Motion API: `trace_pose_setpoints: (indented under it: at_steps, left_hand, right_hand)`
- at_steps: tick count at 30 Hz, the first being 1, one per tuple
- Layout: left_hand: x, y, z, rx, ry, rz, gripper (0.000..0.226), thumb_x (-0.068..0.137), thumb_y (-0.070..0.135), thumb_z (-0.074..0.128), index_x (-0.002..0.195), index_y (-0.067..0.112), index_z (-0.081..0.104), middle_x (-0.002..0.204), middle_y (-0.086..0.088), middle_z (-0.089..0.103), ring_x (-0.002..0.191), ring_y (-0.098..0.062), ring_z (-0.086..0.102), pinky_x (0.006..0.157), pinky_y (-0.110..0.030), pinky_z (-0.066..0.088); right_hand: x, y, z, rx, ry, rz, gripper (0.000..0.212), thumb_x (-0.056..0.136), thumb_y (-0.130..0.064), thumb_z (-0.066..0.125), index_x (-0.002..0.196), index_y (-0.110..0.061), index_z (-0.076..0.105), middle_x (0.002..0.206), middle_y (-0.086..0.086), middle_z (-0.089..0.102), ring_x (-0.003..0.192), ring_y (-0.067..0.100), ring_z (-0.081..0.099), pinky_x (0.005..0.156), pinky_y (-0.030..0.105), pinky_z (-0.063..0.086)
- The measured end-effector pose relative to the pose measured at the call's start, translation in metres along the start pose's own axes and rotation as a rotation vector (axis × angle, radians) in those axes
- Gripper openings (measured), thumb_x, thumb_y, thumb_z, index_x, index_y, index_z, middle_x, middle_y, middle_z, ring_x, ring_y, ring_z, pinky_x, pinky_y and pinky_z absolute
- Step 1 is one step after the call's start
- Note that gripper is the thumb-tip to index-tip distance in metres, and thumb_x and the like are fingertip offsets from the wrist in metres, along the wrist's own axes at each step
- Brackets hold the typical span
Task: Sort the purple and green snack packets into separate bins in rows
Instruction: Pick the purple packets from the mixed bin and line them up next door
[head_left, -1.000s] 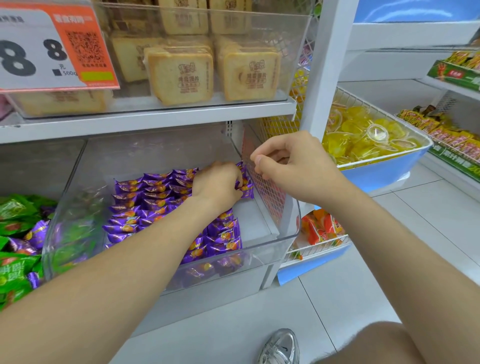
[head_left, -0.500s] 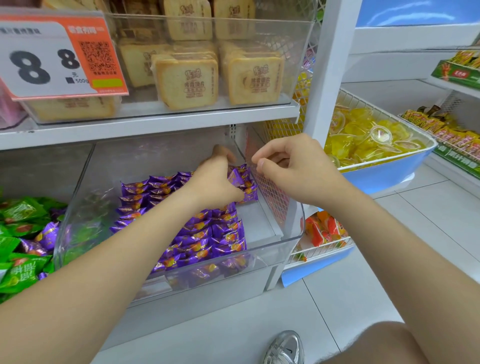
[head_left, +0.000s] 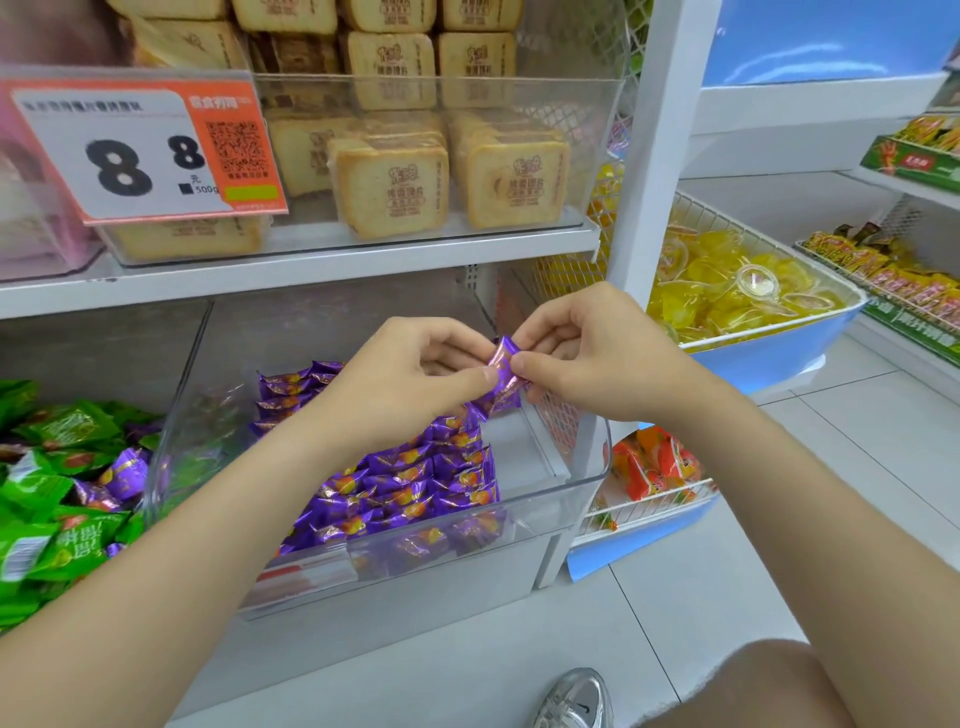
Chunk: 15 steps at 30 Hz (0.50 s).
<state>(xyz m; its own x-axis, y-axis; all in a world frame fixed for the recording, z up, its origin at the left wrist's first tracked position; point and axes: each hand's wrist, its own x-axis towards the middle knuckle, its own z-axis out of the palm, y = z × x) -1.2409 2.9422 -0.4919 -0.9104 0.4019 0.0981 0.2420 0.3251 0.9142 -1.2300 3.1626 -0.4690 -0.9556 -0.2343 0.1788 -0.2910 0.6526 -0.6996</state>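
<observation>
Both hands (head_left: 410, 376) (head_left: 592, 358) pinch one purple packet (head_left: 501, 364) above the clear bin (head_left: 530, 454), fingers hiding part of its wrapper.

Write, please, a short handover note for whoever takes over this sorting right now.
Hands: left hand and right hand both pinch one purple packet above the clear bin.
Done: purple rows lie in the bin.
Left: place the held packet in a row. Pull the purple strays out of the green pile left of the bin. The green packets are not yet in rows.
</observation>
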Motion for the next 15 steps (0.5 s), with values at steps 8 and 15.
trace_pose_setpoints:
  at_steps: [8,15]
  left_hand:
    - [-0.002,-0.007,0.013,0.516,0.241,0.364,0.028,0.083,0.039,0.084,0.108,0.035,0.072,0.097,0.014,0.065,0.086,-0.004,0.067,0.078,-0.033,0.059]
    - [0.009,-0.002,0.007,0.374,0.072,0.169,0.018,0.092,0.031,0.079,0.11,0.036,0.079,0.084,0.013,0.077,0.078,-0.001,0.071,0.072,-0.014,0.05]
  right_hand:
    - [-0.002,-0.01,-0.002,0.467,0.141,0.308,0.02,0.095,-0.003,0.071,0.115,-0.004,0.067,0.067,0.016,0.073,0.049,0.022,0.064,0.048,0.03,0.053]
    - [-0.002,0.003,-0.007,-0.205,0.065,0.0,0.016,0.084,-0.042,0.082,0.082,-0.026,0.08,0.056,-0.006,0.064,0.051,0.004,0.053,0.052,0.015,0.035]
